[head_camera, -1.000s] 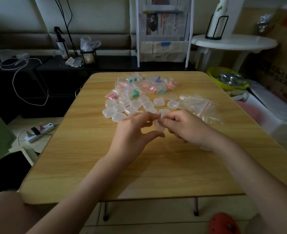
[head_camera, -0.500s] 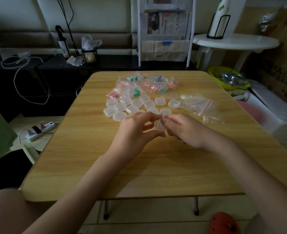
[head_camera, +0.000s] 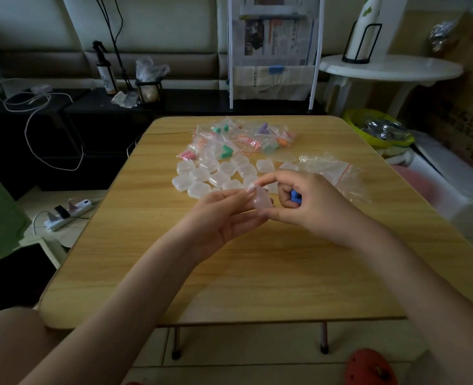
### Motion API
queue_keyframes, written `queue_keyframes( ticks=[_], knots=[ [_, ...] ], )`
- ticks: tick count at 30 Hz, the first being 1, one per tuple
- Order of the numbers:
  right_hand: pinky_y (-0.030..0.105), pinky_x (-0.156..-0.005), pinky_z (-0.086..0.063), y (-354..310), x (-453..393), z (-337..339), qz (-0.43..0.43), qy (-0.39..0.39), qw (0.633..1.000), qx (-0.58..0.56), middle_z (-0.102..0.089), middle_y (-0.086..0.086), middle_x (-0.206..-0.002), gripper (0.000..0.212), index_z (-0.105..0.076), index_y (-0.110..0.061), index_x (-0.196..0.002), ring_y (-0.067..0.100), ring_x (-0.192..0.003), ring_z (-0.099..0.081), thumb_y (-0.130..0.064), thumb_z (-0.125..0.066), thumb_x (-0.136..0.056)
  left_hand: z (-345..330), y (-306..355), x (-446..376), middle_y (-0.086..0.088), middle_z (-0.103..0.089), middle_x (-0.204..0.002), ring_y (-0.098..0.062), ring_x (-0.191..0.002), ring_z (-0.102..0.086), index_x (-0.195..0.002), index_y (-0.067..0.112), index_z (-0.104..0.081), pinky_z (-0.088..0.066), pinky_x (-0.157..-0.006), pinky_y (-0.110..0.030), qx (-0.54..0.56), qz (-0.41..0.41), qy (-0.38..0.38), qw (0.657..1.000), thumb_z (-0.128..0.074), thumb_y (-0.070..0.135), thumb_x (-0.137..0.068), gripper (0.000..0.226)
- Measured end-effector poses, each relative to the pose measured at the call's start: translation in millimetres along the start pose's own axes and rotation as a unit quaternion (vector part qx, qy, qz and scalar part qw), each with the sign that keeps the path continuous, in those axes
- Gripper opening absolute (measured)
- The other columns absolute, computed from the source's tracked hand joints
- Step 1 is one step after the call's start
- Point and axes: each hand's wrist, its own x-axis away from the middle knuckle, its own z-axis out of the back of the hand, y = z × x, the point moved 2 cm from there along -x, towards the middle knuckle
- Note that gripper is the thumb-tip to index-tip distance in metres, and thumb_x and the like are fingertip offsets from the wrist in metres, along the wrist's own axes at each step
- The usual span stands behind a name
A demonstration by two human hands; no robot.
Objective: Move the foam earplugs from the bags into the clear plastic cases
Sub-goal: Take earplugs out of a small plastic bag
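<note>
1. Above the middle of the wooden table (head_camera: 257,273), seen from the head camera: left hand (head_camera: 221,218) and right hand (head_camera: 313,209) brought together, fingertips meeting over one clear plastic case (head_camera: 261,201).
2. Left fingers curled under and around that case, apparently to steady it; right index finger and thumb pinching its upper edge, probably prying the lid or holding it open. Open or closed: cannot tell.
3. Tucked into the right palm under the curled lower fingers, blue foam earplugs (head_camera: 295,196), likely parked there so the fingertips remain free for the lid.
4. Just beyond the hands, a cluster of empty cases (head_camera: 202,175) lying flat, within easy reach for the next fill.
5. Farther back, small zip bags of coloured earplugs (head_camera: 238,140) in a loose heap, not yet emptied.
6. To the right, an empty-looking zip bag (head_camera: 332,173), set aside near the right hand, presumably the source of the blue pair.
</note>
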Motion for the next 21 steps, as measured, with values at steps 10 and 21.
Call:
queue_keyframes(
  ticks=[10, 21],
  knots=[
    [0.013, -0.058, -0.039, -0.8, -0.5, -7.2, 0.007, -0.021, 0.999, -0.03, -0.042, -0.013, -0.051, 0.035, -0.053, -0.024, -0.107, 0.003, -0.05, -0.041, -0.017, -0.074, -0.08, 3.1, -0.2, -3.5, -0.018, -0.07, -0.093, -0.019, -0.076, -0.071, -0.106, -0.007, -0.061, -0.058, -0.071, -0.023, 0.029, 0.033, -0.002, 0.999, -0.058, 0.015, -0.075, 0.039],
    [0.016, -0.055, -0.038, 0.2, -1.3, -10.8, -0.003, -0.027, 0.999, -0.031, -0.049, -0.014, -0.051, 0.036, -0.046, -0.026, -0.096, 0.002, -0.049, -0.041, -0.026, -0.077, -0.076, 2.0, -4.5, -3.5, -0.009, -0.068, -0.082, -0.014, -0.065, -0.066, -0.099, 0.003, -0.065, -0.056, -0.061, -0.022, -0.002, 0.04, 0.012, 0.999, -0.064, 0.016, -0.072, 0.03]
  ],
)
